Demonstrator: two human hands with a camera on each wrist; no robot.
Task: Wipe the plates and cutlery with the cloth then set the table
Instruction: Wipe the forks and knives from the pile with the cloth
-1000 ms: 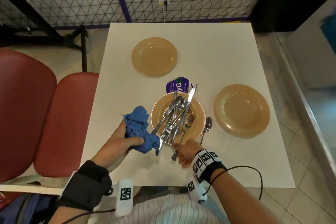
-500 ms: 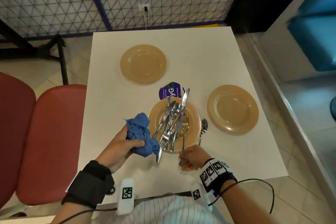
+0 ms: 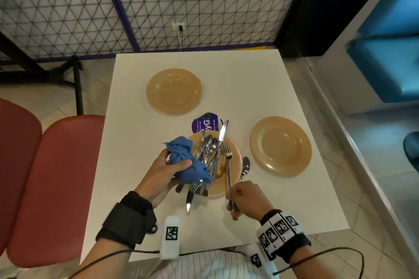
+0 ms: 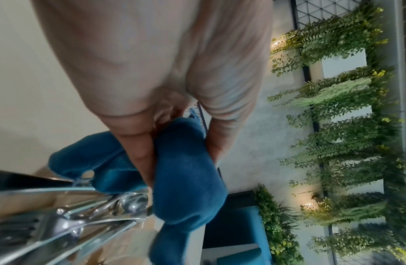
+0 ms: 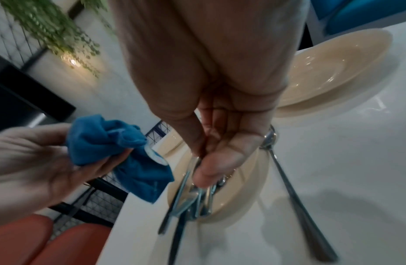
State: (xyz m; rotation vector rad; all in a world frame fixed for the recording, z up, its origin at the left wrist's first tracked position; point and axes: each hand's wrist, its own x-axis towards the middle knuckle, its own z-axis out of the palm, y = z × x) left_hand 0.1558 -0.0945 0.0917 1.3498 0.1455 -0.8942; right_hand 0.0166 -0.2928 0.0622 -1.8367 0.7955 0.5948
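Note:
My left hand [image 3: 162, 173] grips a bunched blue cloth [image 3: 186, 162] [image 4: 181, 172] [image 5: 120, 154] just above the left rim of the near tan plate [image 3: 235, 165]. That plate holds a pile of knives, forks and spoons [image 3: 208, 154] [image 4: 68, 220]. My right hand [image 3: 243, 197] pinches the handle of a fork [image 3: 228, 165] whose tines lie over the plate's right side. A spoon [image 3: 244, 166] [image 5: 288, 179] lies on the table just right of the plate. Two more tan plates stand bare, one far left [image 3: 174, 90], one right [image 3: 280, 146] [image 5: 333, 68].
A purple round sticker [image 3: 205, 123] sits on the white table [image 3: 249, 79] behind the near plate. Red seats [image 3: 52, 183] stand along the table's left side. A wire-mesh fence [image 3: 158, 7] runs behind, and a blue bench [image 3: 390, 63] is at right.
My right hand has drawn one fork out of the pile and toward the plate's right side. The left hand has lifted the cloth slightly. The camera view has shifted.

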